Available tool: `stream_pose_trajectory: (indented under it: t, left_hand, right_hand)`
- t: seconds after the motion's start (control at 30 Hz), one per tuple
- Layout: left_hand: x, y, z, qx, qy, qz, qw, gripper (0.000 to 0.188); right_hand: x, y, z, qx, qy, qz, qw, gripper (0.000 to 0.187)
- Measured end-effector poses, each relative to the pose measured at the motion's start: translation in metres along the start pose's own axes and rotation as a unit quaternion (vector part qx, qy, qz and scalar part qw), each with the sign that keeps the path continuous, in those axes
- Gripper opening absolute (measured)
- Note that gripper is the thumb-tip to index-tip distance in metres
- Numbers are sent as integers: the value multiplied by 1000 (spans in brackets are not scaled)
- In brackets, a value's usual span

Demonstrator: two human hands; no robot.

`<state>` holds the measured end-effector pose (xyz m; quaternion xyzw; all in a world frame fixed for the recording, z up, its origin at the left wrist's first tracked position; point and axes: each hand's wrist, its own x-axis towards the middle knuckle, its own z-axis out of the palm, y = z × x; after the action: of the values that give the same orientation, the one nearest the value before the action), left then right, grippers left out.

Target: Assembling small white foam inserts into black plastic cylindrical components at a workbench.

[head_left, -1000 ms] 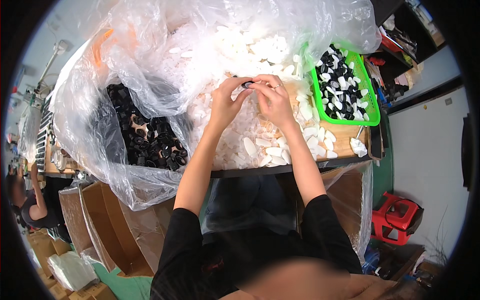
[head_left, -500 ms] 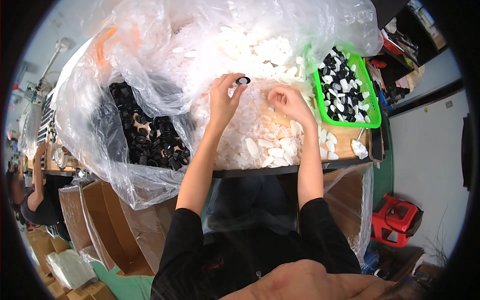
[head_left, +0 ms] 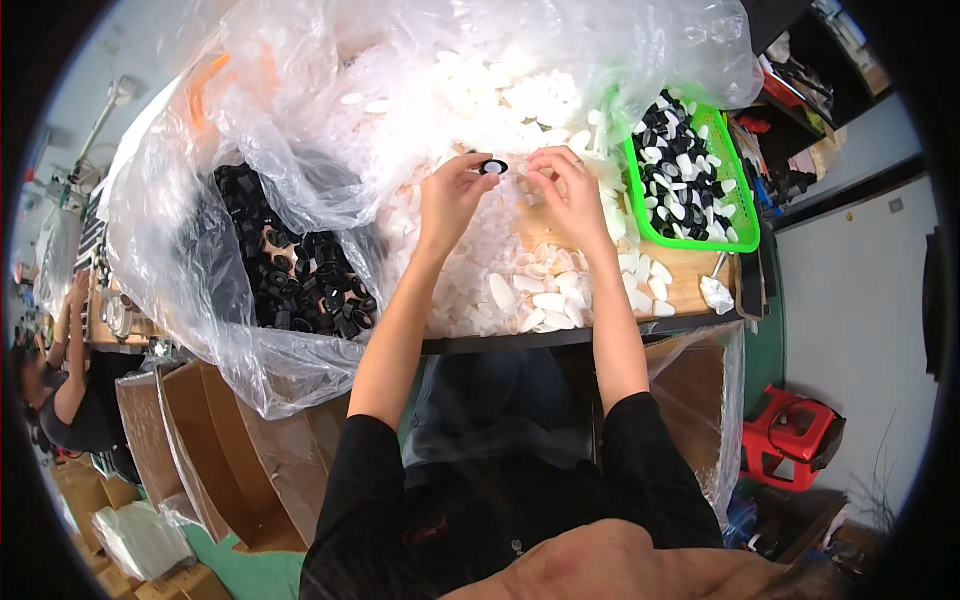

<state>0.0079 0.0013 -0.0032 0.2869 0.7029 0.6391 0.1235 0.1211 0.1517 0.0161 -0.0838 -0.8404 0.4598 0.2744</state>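
Note:
My left hand (head_left: 455, 195) pinches a small black oval ring-shaped part (head_left: 493, 168) with a pale centre between thumb and fingertips, held above the workbench. Just to its right, apart from the part, my right hand (head_left: 568, 190) has its thumb and fingertips drawn together. Whatever they may hold is too small to make out. Beneath both hands spreads a heap of translucent and white oval pieces (head_left: 470, 285). Larger white oval pieces (head_left: 549, 302) lie near the front edge.
Loose black parts (head_left: 300, 275) fill a clear plastic bag (head_left: 190, 290) on the left. A green basket (head_left: 690, 245) of black and white pieces stands right. Cardboard boxes (head_left: 225, 440) sit below the bench, a red stool (head_left: 790, 440) at right. Another person (head_left: 85, 400) works far left.
My right hand has moved up and left, closer to the left hand. The black oval part has shifted slightly right and down, still in my left hand's pinch.

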Motion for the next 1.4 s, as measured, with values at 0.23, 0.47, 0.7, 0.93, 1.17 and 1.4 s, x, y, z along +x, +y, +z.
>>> stream_pose_trajectory:
  t: [0.23, 0.47, 0.7, 0.93, 1.17, 1.4]
  left_hand:
    - [-2, -1, 9, -118, -67, -4, 991, 25]
    - [-2, -7, 10, -205, -41, 55, 976, 18]
    - [-6, 0, 22, -163, -28, 80, 983, 14]
    - [-4, -4, 16, -13, 43, 174, 984, 2]
    - [-2, -9, 13, -5, -10, 101, 995, 9]
    - [-32, 25, -11, 348, -82, 125, 926, 31]
  right_hand:
    - [1, 1, 18, -111, 75, -213, 968, 14]
    - [-2, 8, 25, 161, 22, 34, 986, 19]
    - [-3, 18, 17, 290, -8, 150, 945, 20]
    - [-1, 4, 32, 301, -20, 143, 943, 19]
    - [-2, 18, 34, 203, -15, 147, 968, 13]
    - [3, 14, 12, -4, 199, -35, 979, 13]
